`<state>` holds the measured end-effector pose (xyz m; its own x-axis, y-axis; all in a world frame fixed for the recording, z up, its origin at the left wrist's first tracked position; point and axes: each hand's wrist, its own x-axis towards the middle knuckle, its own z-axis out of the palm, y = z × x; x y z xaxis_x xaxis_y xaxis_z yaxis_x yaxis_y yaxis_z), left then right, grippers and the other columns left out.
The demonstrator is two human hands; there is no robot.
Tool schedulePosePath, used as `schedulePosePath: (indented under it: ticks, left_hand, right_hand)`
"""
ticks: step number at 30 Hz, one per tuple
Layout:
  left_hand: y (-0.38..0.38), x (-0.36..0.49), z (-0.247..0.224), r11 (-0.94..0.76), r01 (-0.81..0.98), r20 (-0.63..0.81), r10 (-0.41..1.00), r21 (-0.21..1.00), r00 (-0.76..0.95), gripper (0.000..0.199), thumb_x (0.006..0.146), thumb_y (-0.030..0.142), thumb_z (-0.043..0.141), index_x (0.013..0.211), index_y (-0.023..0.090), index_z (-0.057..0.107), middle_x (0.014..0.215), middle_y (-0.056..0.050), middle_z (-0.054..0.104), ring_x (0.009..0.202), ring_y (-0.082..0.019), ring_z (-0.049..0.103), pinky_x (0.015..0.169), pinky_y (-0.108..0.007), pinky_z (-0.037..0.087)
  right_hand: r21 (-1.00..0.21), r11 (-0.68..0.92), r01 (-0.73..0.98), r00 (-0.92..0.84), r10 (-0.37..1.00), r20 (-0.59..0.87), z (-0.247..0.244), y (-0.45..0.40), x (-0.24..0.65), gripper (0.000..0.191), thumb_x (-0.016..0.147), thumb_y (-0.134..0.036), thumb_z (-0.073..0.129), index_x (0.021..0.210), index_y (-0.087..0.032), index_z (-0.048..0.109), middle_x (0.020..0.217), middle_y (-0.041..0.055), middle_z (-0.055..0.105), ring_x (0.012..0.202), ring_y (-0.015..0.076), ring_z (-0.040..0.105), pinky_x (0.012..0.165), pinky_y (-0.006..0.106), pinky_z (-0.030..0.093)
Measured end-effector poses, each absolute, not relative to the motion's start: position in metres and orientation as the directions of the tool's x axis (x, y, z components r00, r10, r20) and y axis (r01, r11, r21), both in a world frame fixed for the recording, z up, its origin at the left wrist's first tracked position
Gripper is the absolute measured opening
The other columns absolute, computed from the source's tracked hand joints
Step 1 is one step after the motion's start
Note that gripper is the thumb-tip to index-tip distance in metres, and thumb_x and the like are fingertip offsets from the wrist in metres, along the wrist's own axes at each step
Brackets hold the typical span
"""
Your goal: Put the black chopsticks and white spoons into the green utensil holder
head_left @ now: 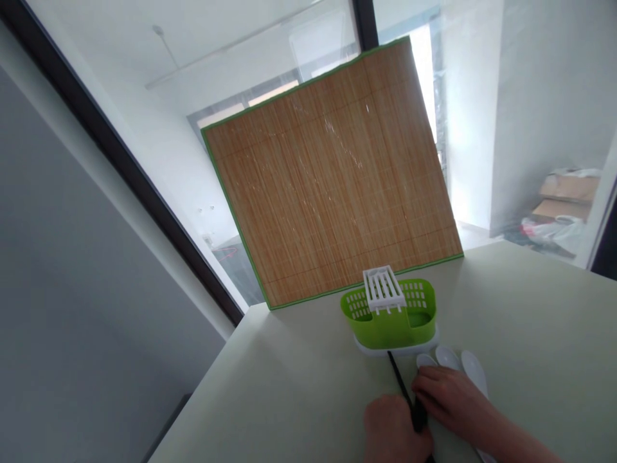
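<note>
A thin black stick (398, 375) slants up from my left hand (391, 427), which is closed in a fist around its lower part. Beside the fist shows a thicker black piece (419, 417), partly hidden between both hands. My right hand (448, 393) is bent with its fingertips at the upper end of that piece; its grip is partly covered. Several white spoons (475, 372) lie side by side under and beyond the right hand, bowls pointing away. Just past the stick's tip stands a green utensil basket (393, 328) on a white base, with a white slatted piece (384, 287) across its top.
The pale table (299, 386) runs to a glass wall at the back. A bamboo mat (332, 180) with green edging stands upright behind the basket. Beyond the glass at the right are cardboard (569, 188) and plastic bags (559, 231).
</note>
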<state>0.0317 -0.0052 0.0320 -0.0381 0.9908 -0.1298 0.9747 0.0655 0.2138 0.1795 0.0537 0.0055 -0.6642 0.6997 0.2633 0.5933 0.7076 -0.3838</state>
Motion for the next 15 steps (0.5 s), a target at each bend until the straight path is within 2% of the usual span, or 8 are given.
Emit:
schedulePosePath:
  ticks: [4,7,11,15]
  left_hand:
    - [-0.016,0.029,0.041,0.192,0.964,-0.231,0.962,0.187,-0.146,0.032,0.067,0.023,0.058,0.095,0.011,0.069,0.093,-0.018,0.069,0.091,-0.037,0.065,0.079,-0.048,0.050]
    - [-0.021,0.037,0.038,0.238,0.963,-0.247,0.948,0.127,-0.202,0.035,0.066,0.013,0.058,0.099,0.008,0.067,0.095,-0.021,0.068,0.092,-0.037,0.064,0.078,-0.048,0.050]
    - [-0.018,0.048,0.022,0.231,0.971,-0.162,0.962,0.069,-0.217,0.033,0.067,0.001,0.054,0.096,0.008,0.069,0.092,-0.021,0.068,0.087,-0.035,0.065,0.071,-0.043,0.051]
    - [-0.013,0.049,0.009,0.176,0.983,-0.059,0.983,0.047,-0.174,0.031,0.076,-0.002,0.047,0.091,0.010,0.071,0.086,-0.019,0.068,0.084,-0.032,0.066,0.068,-0.038,0.051]
  right_hand:
    - [-0.378,0.712,0.592,-0.663,0.697,0.274,0.006,0.055,0.181,0.020,0.090,-0.018,0.043,0.086,-0.021,0.062,0.083,0.0045,0.061,0.080,0.0207,0.059,0.071,0.032,0.042]
    - [-0.381,0.720,0.581,-0.670,0.688,0.279,0.003,0.054,0.181,0.020,0.090,-0.019,0.043,0.088,-0.021,0.063,0.084,0.0050,0.061,0.081,0.0211,0.058,0.073,0.033,0.042]
    - [-0.382,0.723,0.576,-0.674,0.684,0.279,-0.001,0.055,0.179,0.019,0.089,-0.018,0.044,0.087,-0.022,0.063,0.084,0.0046,0.061,0.080,0.0210,0.059,0.074,0.033,0.043]
    - [-0.375,0.721,0.583,-0.662,0.689,0.295,0.001,0.056,0.178,0.020,0.089,-0.018,0.044,0.087,-0.021,0.063,0.083,0.0044,0.062,0.079,0.0204,0.059,0.073,0.032,0.043]
